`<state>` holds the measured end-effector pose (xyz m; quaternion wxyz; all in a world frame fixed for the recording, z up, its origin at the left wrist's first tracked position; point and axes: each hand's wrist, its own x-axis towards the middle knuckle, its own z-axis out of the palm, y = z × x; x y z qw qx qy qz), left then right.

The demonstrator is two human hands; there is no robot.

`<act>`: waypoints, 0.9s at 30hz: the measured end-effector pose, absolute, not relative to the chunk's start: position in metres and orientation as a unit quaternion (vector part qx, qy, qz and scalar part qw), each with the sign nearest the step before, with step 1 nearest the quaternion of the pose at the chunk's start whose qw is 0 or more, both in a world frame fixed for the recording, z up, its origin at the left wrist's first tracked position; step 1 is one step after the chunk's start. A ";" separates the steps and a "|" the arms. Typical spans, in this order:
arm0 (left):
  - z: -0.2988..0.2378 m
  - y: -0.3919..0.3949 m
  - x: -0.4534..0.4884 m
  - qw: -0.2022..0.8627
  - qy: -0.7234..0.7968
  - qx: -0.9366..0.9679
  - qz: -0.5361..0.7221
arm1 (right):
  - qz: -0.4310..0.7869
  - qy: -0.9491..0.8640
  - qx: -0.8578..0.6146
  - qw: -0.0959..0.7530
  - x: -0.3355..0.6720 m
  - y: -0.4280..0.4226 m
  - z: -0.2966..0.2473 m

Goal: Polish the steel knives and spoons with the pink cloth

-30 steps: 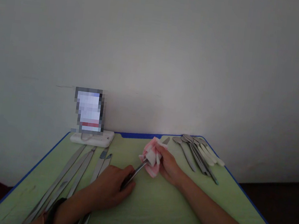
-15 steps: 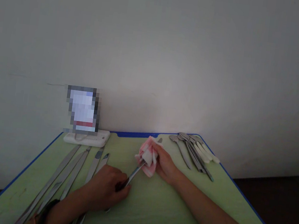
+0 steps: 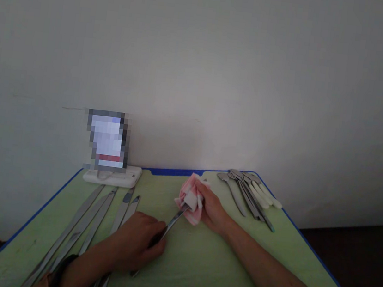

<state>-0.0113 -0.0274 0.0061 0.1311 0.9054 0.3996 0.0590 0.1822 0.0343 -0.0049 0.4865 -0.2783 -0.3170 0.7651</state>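
My left hand (image 3: 141,239) is closed round the handle of a metal table knife (image 3: 175,218), which slants up and away to the right. A crumpled pink-and-white cloth (image 3: 190,197) is wrapped about the knife's far part, hiding most of the blade. My right hand (image 3: 213,209) grips this cloth, pinching it round the knife. Under and beside my left forearm lie several long metal knives (image 3: 78,227), spread on the left part of the green table (image 3: 210,271).
Several metal spoons (image 3: 232,195) lie at the back right, next to a few utensils with white handles (image 3: 260,196). At the back left, a blurred-out phone (image 3: 108,140) stands upright near a white power bank (image 3: 112,176). A grey wall (image 3: 200,70) rises behind the table.
The cloth in my right hand has shifted very slightly along the knife, and less of the tip shows past it. My left hand keeps its hold almost in place.
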 end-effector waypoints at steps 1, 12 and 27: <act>0.006 -0.027 -0.011 0.128 0.398 0.907 0.055 | 0.762 -0.326 -0.277 0.485 0.182 0.034 -0.004; 0.009 -0.028 -0.013 0.132 0.397 0.907 0.050 | 0.746 -0.391 -0.289 0.455 0.183 0.032 -0.007; 0.007 -0.027 -0.014 0.128 0.387 0.911 0.051 | 0.742 -0.414 -0.278 0.449 0.182 0.030 -0.005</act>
